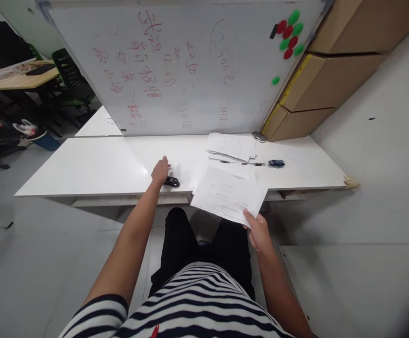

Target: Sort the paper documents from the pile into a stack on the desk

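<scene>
My right hand [257, 230] is closed on the near corner of a printed sheet of paper [228, 193], held over the front edge of the white table [95, 166]. My left hand [160, 170] reaches out over the table and rests on or just above a small black stapler-like object [172, 182] near the front edge; its fingers are curled downward, and whether they grip it I cannot tell. A stack of more papers [233, 147] lies further back on the table.
A whiteboard [183, 65] with red writing and red and green magnets [289, 33] leans at the table's back. Cardboard boxes [331, 75] stand at the right. A pen [241, 163] and a small dark blue object [276, 163] lie by the papers. Another desk and chairs are far left.
</scene>
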`<action>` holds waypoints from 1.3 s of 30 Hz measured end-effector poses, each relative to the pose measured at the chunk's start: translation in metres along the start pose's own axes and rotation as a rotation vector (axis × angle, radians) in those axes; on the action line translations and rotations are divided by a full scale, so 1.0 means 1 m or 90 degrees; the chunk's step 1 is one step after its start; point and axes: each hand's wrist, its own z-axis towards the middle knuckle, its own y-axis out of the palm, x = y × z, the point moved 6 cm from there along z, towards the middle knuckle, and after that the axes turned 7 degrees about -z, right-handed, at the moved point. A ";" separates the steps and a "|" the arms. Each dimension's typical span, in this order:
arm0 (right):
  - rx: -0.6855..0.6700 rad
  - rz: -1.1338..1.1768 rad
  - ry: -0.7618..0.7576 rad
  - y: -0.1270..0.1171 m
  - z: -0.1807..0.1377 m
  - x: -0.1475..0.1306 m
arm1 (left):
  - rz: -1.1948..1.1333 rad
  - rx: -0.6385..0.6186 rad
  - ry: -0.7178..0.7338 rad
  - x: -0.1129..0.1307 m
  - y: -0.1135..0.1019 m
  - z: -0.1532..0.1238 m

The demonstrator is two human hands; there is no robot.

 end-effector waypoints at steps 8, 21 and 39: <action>-0.010 -0.051 -0.060 0.008 0.023 -0.027 | 0.053 0.014 -0.005 -0.002 0.004 -0.001; 0.131 -0.882 -0.196 0.015 0.076 -0.088 | 0.104 0.023 0.011 0.001 0.004 -0.004; -0.206 -1.033 -0.231 0.097 0.120 -0.038 | 0.188 0.029 -0.003 -0.002 0.003 0.000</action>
